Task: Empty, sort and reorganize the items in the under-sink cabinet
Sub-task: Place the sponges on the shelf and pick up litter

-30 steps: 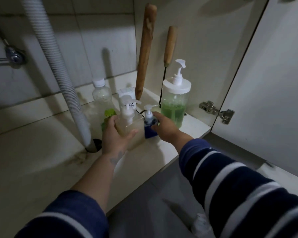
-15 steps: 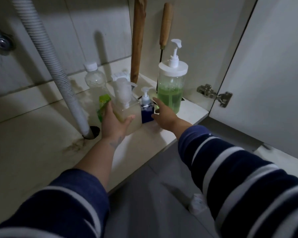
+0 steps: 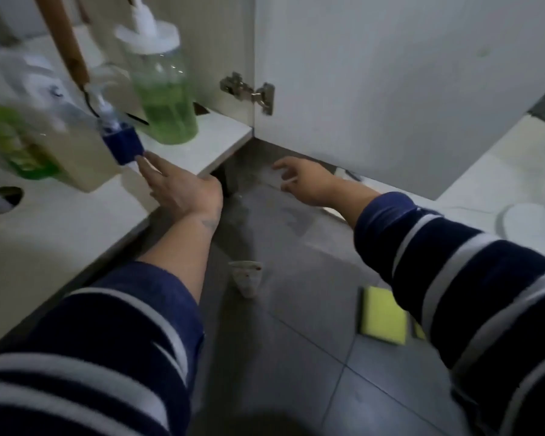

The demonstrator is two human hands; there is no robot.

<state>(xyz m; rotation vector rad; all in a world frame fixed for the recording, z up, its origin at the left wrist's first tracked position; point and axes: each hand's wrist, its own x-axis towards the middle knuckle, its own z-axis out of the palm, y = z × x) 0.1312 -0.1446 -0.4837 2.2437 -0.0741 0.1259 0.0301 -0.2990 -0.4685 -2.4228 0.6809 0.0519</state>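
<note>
On the white cabinet floor (image 3: 195, 152) stand a cream pump bottle (image 3: 76, 152), a small blue pump bottle (image 3: 123, 146) and a tall pump bottle with green liquid (image 3: 164, 105). A green-labelled bottle (image 3: 10, 143) sits behind the cream one. My left hand (image 3: 183, 187) lies flat on the shelf edge with straight fingers, its fingertips at the base of the blue bottle. My right hand (image 3: 306, 180) hovers over the grey floor below the open door (image 3: 390, 89), fingers loosely bent and holding nothing.
A wooden handle (image 3: 66, 42) leans at the cabinet's back. A hinge (image 3: 249, 91) joins the door to the side wall. A drain hole (image 3: 10, 195) is at the left. On the floor tiles lie a small white tube (image 3: 246, 278), a yellow sponge (image 3: 383, 314) and a white round object (image 3: 532, 225).
My left hand let go of the cream bottle and now lies flat. My right hand left the blue bottle and moved out over the floor. The view swung right and down.
</note>
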